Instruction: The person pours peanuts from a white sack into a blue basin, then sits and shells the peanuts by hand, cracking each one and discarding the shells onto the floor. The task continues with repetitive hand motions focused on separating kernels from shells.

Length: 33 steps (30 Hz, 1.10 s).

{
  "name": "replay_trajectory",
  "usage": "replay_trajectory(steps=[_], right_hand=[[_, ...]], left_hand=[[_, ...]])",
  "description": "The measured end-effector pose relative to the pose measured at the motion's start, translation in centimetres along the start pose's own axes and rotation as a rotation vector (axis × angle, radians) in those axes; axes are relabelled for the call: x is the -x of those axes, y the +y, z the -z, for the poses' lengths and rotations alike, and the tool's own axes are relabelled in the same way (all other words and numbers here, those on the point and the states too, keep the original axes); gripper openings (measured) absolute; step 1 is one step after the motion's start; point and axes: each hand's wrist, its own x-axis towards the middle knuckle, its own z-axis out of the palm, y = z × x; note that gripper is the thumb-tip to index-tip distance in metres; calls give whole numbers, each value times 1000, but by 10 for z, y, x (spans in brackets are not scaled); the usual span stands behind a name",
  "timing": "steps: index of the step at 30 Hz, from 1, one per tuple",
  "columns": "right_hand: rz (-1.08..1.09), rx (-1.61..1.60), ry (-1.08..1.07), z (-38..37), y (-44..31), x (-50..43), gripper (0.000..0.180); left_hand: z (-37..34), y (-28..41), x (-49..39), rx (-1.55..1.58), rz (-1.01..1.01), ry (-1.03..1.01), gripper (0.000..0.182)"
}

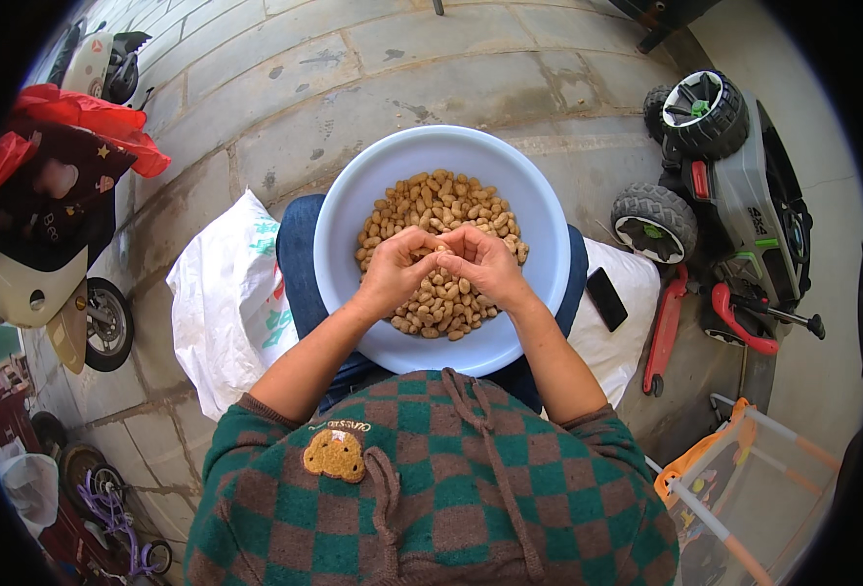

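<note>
A light blue plastic basin (439, 359) rests on the lap, holding a heap of unshelled peanuts (442, 304). My left hand (402, 267) and my right hand (484, 265) meet over the heap, fingertips nearly touching. Between them, the thumbs and forefingers pinch a small peanut (442, 249), partly hidden by the fingers. Whether its shell is cracked cannot be told. More peanuts lie under and around both hands.
White woven sacks (212, 315) lie either side of the legs, with a black smartphone (606, 299) on the right one. Farther right are a toy ride-on car (739, 183) and a red scooter (666, 329). A motor scooter (29, 293) stands left on the stone-paved floor.
</note>
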Motion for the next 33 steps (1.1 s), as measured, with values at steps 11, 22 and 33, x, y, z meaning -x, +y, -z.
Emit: replay_trajectory(steps=[11, 22, 33], right_hand=[[-166, -132, 82, 7, -3, 1, 19], [-44, -36, 94, 7, -1, 1, 10], [189, 617, 433, 9, -2, -1, 7]], left_hand=[[0, 11, -2, -156, -129, 49, 17], [0, 0, 0, -98, -25, 29, 16], [5, -2, 3, -776, 53, 35, 19]])
